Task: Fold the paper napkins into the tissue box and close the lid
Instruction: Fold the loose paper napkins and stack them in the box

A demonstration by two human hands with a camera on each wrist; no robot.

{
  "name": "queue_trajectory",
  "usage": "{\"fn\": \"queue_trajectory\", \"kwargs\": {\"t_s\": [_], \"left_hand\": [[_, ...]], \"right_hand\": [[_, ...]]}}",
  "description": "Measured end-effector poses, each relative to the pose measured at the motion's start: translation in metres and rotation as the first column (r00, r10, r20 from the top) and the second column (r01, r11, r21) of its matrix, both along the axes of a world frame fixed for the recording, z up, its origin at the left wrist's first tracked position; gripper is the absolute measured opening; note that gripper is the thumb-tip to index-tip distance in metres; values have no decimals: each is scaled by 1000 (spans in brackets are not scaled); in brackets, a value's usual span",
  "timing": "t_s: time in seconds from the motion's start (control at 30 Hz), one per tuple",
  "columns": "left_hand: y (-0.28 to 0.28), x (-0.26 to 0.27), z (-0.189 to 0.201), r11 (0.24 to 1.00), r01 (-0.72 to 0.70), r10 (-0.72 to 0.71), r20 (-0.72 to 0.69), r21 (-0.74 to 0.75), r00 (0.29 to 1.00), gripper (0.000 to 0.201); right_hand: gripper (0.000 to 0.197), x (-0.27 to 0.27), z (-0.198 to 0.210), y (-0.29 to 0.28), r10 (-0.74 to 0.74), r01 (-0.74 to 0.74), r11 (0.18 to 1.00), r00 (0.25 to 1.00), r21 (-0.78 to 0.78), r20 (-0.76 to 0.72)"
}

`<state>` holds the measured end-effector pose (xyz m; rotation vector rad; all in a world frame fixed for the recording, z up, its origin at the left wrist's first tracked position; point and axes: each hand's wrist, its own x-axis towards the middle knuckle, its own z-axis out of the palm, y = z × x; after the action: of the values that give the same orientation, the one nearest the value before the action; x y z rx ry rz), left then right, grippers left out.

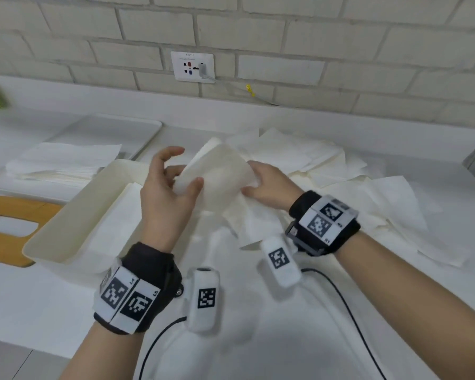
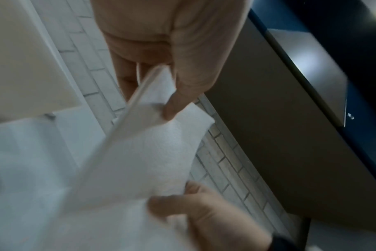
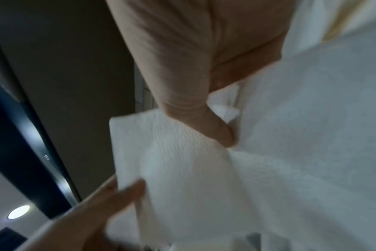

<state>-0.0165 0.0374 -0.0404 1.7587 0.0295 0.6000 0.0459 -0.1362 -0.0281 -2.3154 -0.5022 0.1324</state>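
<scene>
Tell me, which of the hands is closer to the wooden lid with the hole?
The left. The left hand is up over the open tissue box, which lies right beside the wooden lid. The right hand is farther off, over the loose napkins.

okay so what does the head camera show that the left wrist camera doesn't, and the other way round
Only the head view shows the wooden lid lying off to the left of the open tissue box, the pile of loose napkins on the right, the neat stack behind the box, and the wall socket.

Only the left wrist view shows the napkin's embossed texture and its layered folded edge up close.

Both show the left hand and right hand pinching the same napkin between them.
</scene>
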Motion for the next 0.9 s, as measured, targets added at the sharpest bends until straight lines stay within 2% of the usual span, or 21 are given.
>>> {"fn": "queue_trajectory", "kwargs": {"t_s": [0.07,0.1,0.17,0.27,0.33,0.4,0.47,0.63,0.77,0.9], "left_hand": [[-3,-1,-9,991,-19,31,-88,136,996,34],[-6,-1,-16,988,-18,40,-138,156,990,28],[-8,1,-31,998,15,1,-227,68,974,24],[-11,4,-47,991,34,-75,-320,-130,944,30],[-13,4,-56,973,16,-101,-359,-232,928,34],[-14,3,-64,958,-8,-115,-409,-288,905,39],[-13,5,-70,951,-9,-128,-424,-308,897,40],[-10,12,-72,957,-26,-100,-409,-290,907,34],[-12,14,-73,948,-3,-141,-431,-318,891,34],[-14,16,-62,921,24,-179,-368,-389,912,29]], "right_hand": [[18,8,15,-6,42,-34,991,997,-133,60],[13,11,23,-8,59,-42,979,995,-198,77],[15,14,34,-6,84,-50,950,992,-309,95],[34,11,30,4,134,-81,870,988,-486,75],[38,4,11,11,185,-152,760,983,-632,-14],[31,-4,-5,16,186,-185,669,979,-720,-78],[29,-6,-8,17,181,-155,648,982,-745,-46],[32,-4,5,14,200,-63,670,975,-740,98],[31,-12,4,16,228,-117,594,973,-796,28],[27,-4,26,11,208,-61,648,973,-759,100]]}}
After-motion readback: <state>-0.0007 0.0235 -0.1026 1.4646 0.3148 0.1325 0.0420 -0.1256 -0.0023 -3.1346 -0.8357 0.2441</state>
